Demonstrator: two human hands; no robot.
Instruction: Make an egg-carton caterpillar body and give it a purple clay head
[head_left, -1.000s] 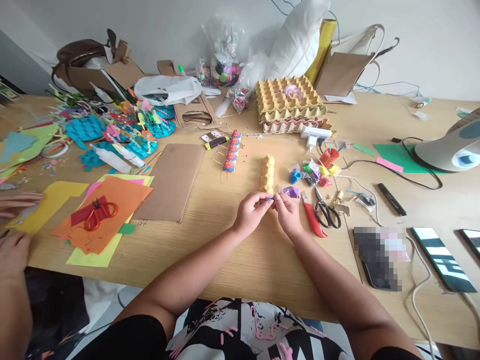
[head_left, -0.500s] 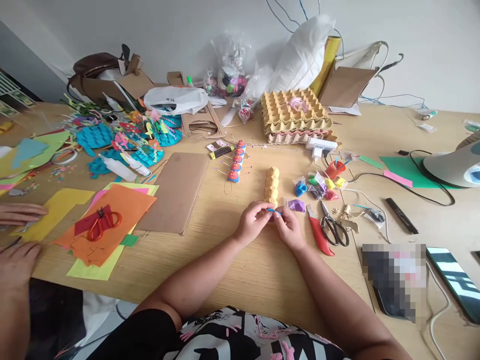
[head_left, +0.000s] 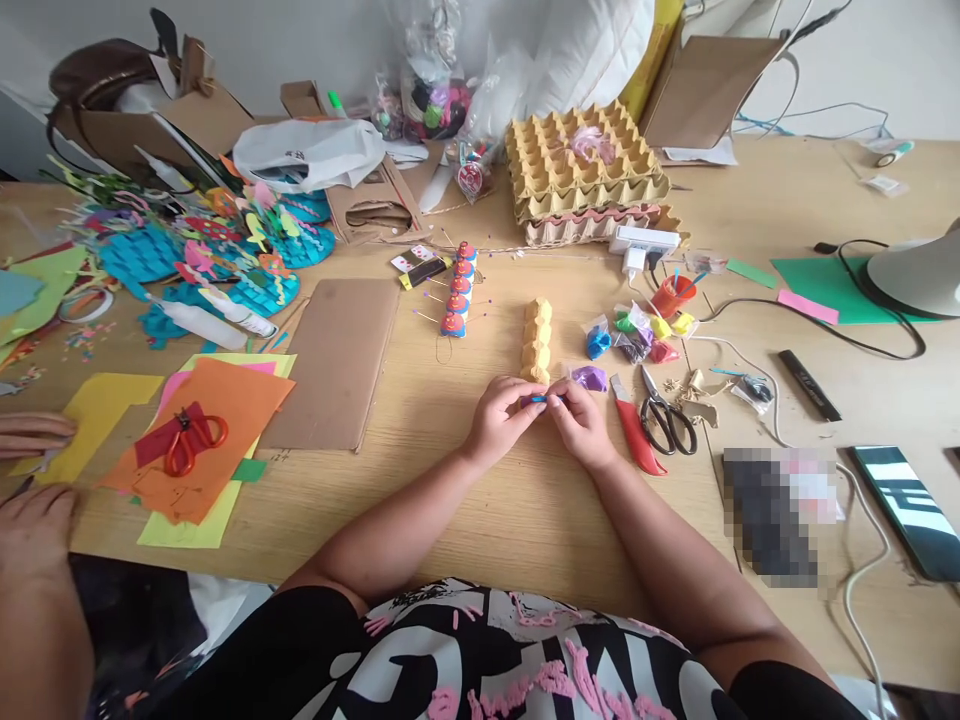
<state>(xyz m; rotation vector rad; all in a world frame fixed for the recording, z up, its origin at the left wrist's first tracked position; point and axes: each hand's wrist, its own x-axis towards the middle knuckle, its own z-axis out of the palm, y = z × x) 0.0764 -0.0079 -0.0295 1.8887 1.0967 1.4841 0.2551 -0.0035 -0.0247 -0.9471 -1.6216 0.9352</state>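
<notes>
My left hand (head_left: 501, 418) and my right hand (head_left: 579, 422) meet at the near end of a yellow egg-carton strip (head_left: 537, 335). Between their fingertips is a small piece of blue modelling clay (head_left: 538, 399), pinched from both sides. The fingers partly cover it and the strip's near end. A bag of purple clay (head_left: 589, 378) lies beside my right hand, with blue clay (head_left: 598, 342) in a bag farther off. To the left stands a finished-looking strip (head_left: 460, 290) in blue and red, with pins sticking out of its sides.
Right of my hands lie a red-handled knife (head_left: 636, 430) and black scissors (head_left: 666, 415). A cardboard sheet (head_left: 337, 365) and orange paper (head_left: 225, 400) with red-handled snips lie left. Stacked egg trays (head_left: 585, 170) stand behind. Another person's hands (head_left: 34, 510) rest at the far left.
The camera view has tilted downward, so the things appear higher in the picture. My hands stay together, and the blue clay between my fingertips now looks longer and more level.
</notes>
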